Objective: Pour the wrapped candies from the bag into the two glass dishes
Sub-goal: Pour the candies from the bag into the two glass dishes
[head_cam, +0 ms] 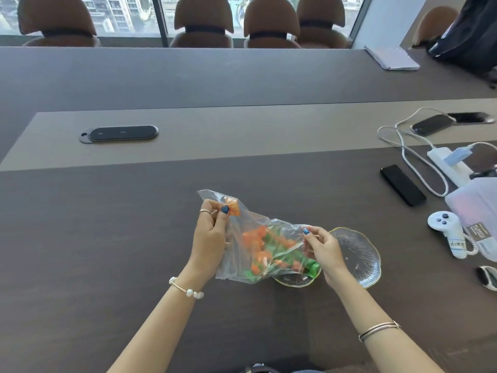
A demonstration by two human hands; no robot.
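Observation:
A clear plastic bag [239,254] with several orange and green wrapped candies [269,251] hangs tilted between both hands above the table. My left hand [209,238] pinches the bag's upper left corner, where one orange candy [232,207] is caught. My right hand [324,251] grips the bag's lower right end. That end hangs over a gold-rimmed glass dish [295,281], mostly hidden under the bag, with a green candy [313,266] at its edge. A second, empty scalloped glass dish [357,254] sits just to the right, partly behind my right hand.
To the right lie a black remote [402,185], a white controller [446,232], a power strip [449,164] with white cables, a phone [433,125] and a translucent box [476,205]. A black oval panel [119,133] sits in the raised centre strip. Brown chairs [271,22] line the far side.

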